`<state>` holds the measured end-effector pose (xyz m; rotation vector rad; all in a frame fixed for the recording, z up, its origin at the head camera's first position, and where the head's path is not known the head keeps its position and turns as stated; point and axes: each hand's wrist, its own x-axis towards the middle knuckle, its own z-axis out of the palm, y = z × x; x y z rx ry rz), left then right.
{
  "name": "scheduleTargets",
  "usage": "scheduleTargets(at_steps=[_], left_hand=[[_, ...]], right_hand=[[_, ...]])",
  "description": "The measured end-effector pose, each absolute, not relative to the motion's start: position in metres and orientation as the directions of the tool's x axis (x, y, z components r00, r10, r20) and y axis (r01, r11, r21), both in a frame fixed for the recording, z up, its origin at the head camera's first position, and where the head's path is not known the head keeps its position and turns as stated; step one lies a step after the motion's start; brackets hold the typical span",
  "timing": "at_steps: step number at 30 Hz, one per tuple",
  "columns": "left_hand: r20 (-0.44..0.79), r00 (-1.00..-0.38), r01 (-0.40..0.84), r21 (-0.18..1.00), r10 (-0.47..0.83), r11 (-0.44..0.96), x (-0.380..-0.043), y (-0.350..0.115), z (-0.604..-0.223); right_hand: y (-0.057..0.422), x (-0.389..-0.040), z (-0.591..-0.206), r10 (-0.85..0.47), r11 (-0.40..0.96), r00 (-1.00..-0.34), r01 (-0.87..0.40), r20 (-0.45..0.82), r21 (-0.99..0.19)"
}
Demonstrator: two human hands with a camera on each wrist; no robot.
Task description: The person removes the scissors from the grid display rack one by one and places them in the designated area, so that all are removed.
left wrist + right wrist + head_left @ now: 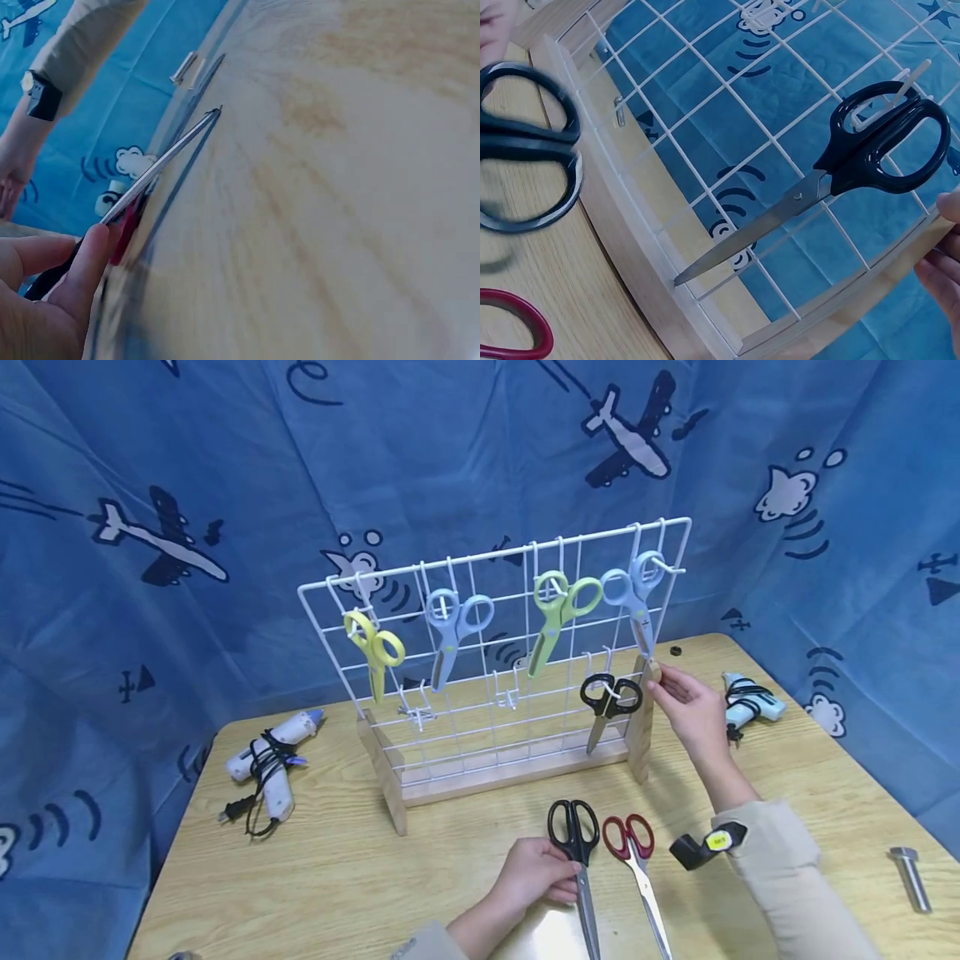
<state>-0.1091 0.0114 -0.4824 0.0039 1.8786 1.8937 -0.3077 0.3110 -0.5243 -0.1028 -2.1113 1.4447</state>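
Note:
My left hand point(531, 875) pinches black-handled scissors point(576, 839) near the pivot. Their handles point toward the rack, and in the left wrist view the blades point(161, 165) slant out past the fingertips. Red-handled scissors point(633, 852) lie on the table just to the right. My right hand point(692, 706) grips the top of the rack's right wooden upright point(640, 735) between thumb and fingers. Beside it, smaller black scissors point(885, 142) hang on a lower hook of the white wire rack point(480, 652). Along the top hang yellow point(375, 652), blue point(450, 631), green point(555, 618) and another blue pair point(637, 602).
White double hooks point(507, 693) sit on the rack's lower part. A corded glue gun point(273, 768) lies at the left, a light-blue one point(750, 702) at the right. A metal bolt point(911, 878) lies near the right edge, a small dark nut point(676, 651) behind the rack.

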Motion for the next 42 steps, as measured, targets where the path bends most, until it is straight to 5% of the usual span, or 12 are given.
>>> scheduleTargets(at_steps=[19,42], left_hand=[[-0.389,-0.853,-0.372,0.921,0.349,0.118,-0.103,0.021,-0.492],[-0.426,-0.827,-0.383,0.904,0.367,0.188,-0.101,0.031,-0.492]], right_hand=[[0.315,-0.307,-0.524,0.404,0.464,-0.845,-0.143,0.352,-0.875],[0.312,-0.308,-0.524,0.408,0.448,-0.833,-0.172,0.372,-0.877]])
